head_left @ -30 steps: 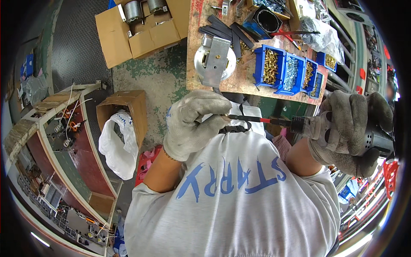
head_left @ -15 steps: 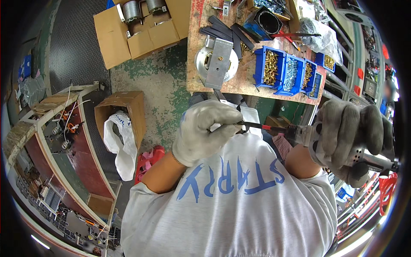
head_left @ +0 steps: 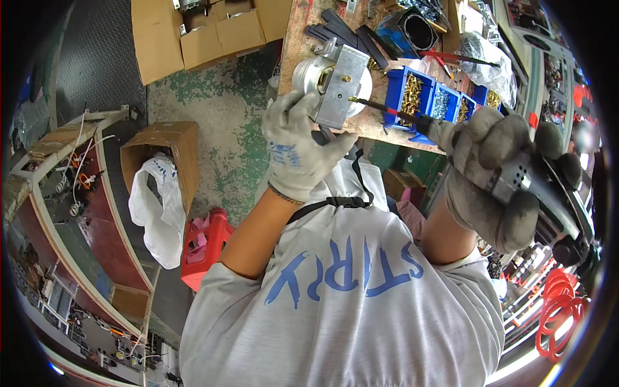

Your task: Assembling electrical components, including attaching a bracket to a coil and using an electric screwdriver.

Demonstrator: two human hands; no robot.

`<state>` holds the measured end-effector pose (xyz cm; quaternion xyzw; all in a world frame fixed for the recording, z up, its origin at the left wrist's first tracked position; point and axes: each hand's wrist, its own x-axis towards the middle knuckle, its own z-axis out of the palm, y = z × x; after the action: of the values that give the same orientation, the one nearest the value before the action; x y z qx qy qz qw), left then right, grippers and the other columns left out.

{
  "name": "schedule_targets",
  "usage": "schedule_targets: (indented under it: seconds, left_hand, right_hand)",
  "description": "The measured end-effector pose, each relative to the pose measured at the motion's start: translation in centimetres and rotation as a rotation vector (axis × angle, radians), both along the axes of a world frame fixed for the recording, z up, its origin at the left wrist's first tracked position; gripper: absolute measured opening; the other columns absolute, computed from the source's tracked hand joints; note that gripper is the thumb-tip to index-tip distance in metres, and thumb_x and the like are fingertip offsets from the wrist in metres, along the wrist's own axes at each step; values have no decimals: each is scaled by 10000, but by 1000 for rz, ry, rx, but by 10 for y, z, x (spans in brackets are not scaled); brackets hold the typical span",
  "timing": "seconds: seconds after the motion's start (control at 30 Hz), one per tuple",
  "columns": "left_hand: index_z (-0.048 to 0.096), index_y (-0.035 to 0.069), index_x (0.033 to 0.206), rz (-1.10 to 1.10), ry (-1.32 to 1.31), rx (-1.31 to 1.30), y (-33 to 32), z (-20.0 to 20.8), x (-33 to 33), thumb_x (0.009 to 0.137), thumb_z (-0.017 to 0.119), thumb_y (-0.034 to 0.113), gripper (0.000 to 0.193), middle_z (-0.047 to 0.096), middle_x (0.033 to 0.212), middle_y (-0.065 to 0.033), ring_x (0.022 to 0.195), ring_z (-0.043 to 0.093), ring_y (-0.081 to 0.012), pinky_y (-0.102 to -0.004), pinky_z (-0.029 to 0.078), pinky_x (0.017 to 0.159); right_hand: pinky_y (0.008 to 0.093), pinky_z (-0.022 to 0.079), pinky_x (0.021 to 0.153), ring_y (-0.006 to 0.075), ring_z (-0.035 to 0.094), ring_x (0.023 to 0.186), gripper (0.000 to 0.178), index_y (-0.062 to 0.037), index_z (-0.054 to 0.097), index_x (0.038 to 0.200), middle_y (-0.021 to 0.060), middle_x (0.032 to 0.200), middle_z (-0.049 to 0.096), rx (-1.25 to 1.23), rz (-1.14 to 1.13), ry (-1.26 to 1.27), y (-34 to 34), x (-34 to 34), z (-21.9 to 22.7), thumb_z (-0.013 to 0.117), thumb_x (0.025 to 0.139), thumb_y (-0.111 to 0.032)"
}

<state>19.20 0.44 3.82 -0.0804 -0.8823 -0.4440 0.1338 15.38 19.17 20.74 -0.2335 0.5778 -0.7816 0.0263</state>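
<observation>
A power screwdriver (head_left: 516,184) is gripped in my gloved right hand (head_left: 493,168), its long dark bit pointing left. At the bit's tip sits a brass screw (head_left: 353,99), beside a flat grey metal bracket (head_left: 338,106). Another brass screw (head_left: 346,79) stands in the bracket's face. Behind the bracket is a round silver-white coil-like part (head_left: 307,76) on the bench's near left corner. My gloved left hand (head_left: 293,151) reaches that part, fingertips at its near edge beside the bracket and thumb spread away to the right.
The wooden bench (head_left: 377,119) carries blue bins (head_left: 394,93) of screws, black strips (head_left: 335,26), a dark square tube (head_left: 416,29) and a plastic bag (head_left: 480,61). Cardboard boxes (head_left: 158,48) stand left, near a red container (head_left: 205,248) and a metal-framed rack (head_left: 122,226).
My left hand has let go of the bit's tip and moved up to the coil-like part. My right hand has brought the screwdriver up and left, its screw now close to the bracket.
</observation>
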Motion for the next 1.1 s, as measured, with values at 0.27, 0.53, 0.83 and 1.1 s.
schedule_targets:
  seconds: [0.27, 0.53, 0.83, 1.1]
  left_hand:
    - [543, 156, 1137, 110, -56, 85, 10, -17, 4, 525, 863, 326, 711, 469, 1143, -99, 1079, 474, -322, -521, 391, 893]
    - [528, 101, 1118, 103, -43, 22, 8, -13, 3, 565, 850, 314, 674, 475, 1129, -158, 1019, 508, -344, -487, 437, 841]
    - [537, 169, 1158, 150, -41, 108, 12, -19, 5, 586, 828, 381, 676, 470, 1124, -103, 1062, 478, -320, -479, 401, 865]
    - [540, 93, 1050, 179, -7, 176, 13, -14, 1, 546, 839, 257, 609, 501, 1033, -137, 946, 527, -320, -442, 469, 771]
  right_hand:
    - [489, 468, 791, 331, 489, 1034, 516, -259, 381, 1450, 107, 1208, 484, -6, -41, 6, -2, -7, -21, 523, 953, -256]
    - [414, 511, 728, 260, 577, 896, 518, -291, 419, 1425, 62, 1408, 468, 112, -28, 105, -14, -16, -23, 543, 934, -183]
    - [378, 537, 593, 206, 612, 702, 569, -172, 395, 1450, 160, 1359, 510, 340, -18, 333, -44, -24, -20, 609, 924, -217]
    - [384, 533, 697, 224, 642, 905, 564, -222, 424, 1435, 136, 1306, 547, 229, 20, 183, -46, -30, -18, 616, 905, -210]
